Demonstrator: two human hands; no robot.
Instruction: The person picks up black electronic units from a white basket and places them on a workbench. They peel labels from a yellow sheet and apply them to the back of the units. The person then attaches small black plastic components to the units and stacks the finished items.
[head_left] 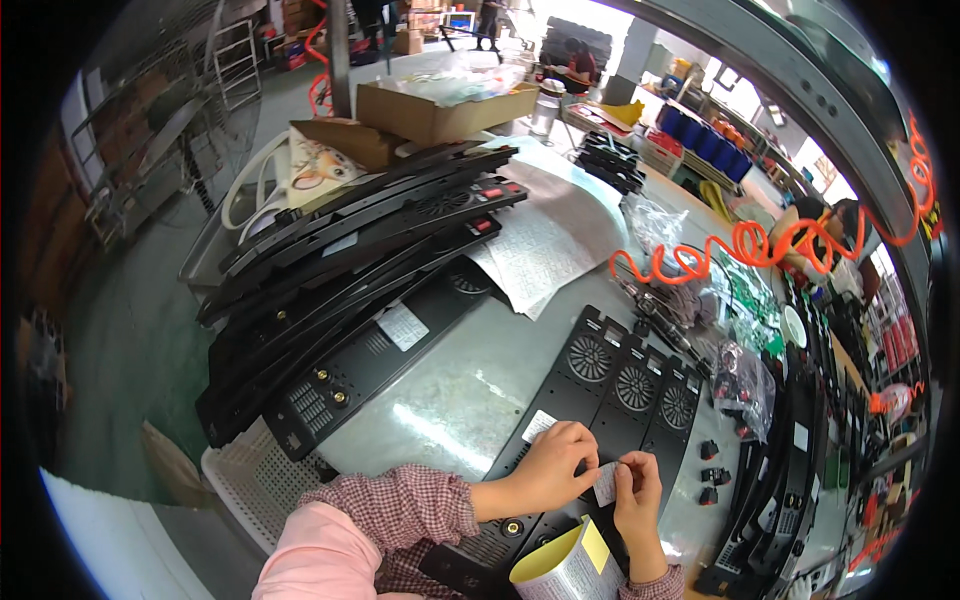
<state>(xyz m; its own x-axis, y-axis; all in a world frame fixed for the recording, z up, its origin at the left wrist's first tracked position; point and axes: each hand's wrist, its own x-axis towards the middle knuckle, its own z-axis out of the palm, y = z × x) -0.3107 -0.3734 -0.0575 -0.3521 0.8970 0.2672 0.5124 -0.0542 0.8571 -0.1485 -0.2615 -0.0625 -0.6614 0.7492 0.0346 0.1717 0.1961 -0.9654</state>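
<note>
Three long black panels with round fan grilles lie side by side in front of me; the middle panel [617, 424] is under my hands. A small white label [606, 486] is held above it, between my two hands. My right hand [638, 500] pinches its right edge between thumb and fingertips. Curled and closed, my left hand [553, 468] has its fingertips at the label's left edge. Another white label [538, 426] is stuck on the left panel, just beyond my left hand. A curved label sheet with yellow backing [548, 562] rests below my right hand, near its wrist.
To the left, a stack of black panels [345, 290] leans over the table edge, above a white plastic basket [262, 478]. Small black switches [709, 475] and a clear bag [743, 385] lie right. An orange coiled hose [750, 245] hangs across. Other people are farther off.
</note>
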